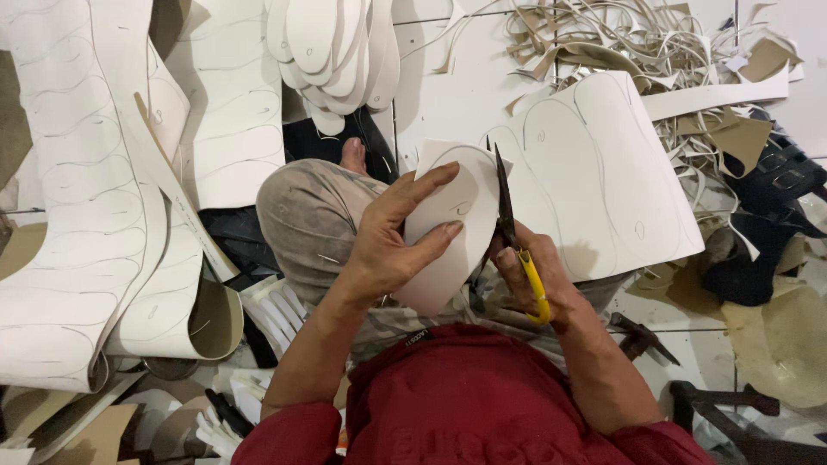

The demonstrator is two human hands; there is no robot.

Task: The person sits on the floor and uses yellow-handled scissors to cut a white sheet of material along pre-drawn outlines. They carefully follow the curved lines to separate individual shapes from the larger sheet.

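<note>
The left hand (392, 245) grips a white sole-shaped piece (461, 207) while the right hand (530, 275) clamps yellow-handled scissors (508, 228) at its edge.

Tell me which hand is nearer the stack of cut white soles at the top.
Left. The left hand holds the white piece below the stack of soles; the right hand, gripping the scissors, sits lower and farther right.

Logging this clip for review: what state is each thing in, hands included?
Left hand: gripping the white sole piece.
White sole piece: held up, partly cut out.
Right hand: closed on the scissors.
Scissors: blades nearly closed at the piece's edge.
Marked sheet: uncut, outlines drawn.
Cut soles: stacked.
Offcut strips: tangled heap.
</note>
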